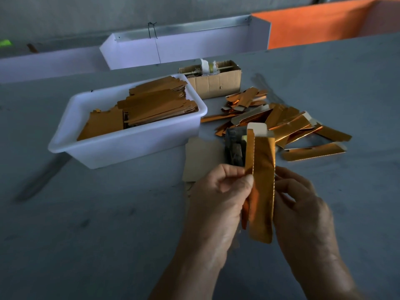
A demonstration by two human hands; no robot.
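Observation:
A long, narrow gold-foil carton blank (262, 187) stands upright between my hands above the grey table, its white inner flap at the top. My left hand (218, 198) pinches its left edge between thumb and curled fingers. My right hand (303, 204) holds the right edge with its fingers curled behind the blank. A white plastic tub (121, 148) at the left holds stacks of flat gold blanks (155, 105). A loose heap of gold cartons (287, 124) lies on the table to the right of the tub.
A brown cardboard box (216, 83) stands behind the tub. A beige card sheet (201, 159) and a dark object (234, 148) lie just beyond my hands. White trays (194, 48) and an orange bin (313, 29) line the table's far edge.

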